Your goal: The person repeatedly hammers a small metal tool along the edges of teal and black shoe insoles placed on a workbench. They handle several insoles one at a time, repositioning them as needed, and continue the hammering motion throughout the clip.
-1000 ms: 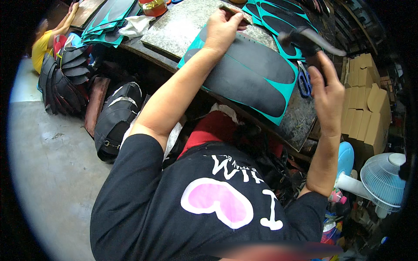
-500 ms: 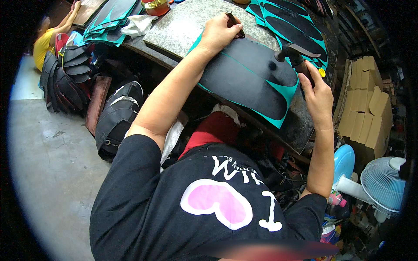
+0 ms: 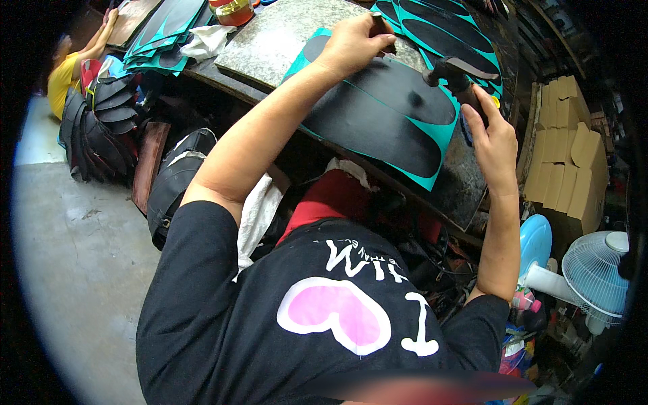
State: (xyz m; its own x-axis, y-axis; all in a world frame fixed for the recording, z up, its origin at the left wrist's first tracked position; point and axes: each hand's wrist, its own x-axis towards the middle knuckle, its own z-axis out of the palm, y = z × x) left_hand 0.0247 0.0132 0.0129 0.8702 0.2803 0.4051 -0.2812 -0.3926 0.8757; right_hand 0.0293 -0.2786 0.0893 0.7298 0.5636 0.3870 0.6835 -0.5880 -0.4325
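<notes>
A black sheet with teal margins and sole-shaped black areas (image 3: 378,125) lies over the near edge of the workbench. At its far edge, my left hand (image 3: 351,47) is closed around a short, dark, punch-like tool (image 3: 379,25), held upright. Its lower tip is partly hidden by my fingers. My right hand (image 3: 496,142) grips the handle of a hammer (image 3: 460,77) over the sheet's right part. The hammer's head is dark, with a long curved claw pointing right, and it is apart from the punch-like tool.
A pale stone slab (image 3: 277,42) lies under the sheet's far side. Similar teal-edged sheets (image 3: 445,34) are at the far right, with another stack (image 3: 165,30) at the far left beside a white cloth (image 3: 206,42). Cardboard boxes (image 3: 563,165) and a fan (image 3: 594,277) stand right; another person (image 3: 64,77) is far left.
My left hand has moved right along the sheet's far edge with the punch-like tool, uncovering more of the sheet's left end. My right hand still holds the hammer in nearly the same place.
</notes>
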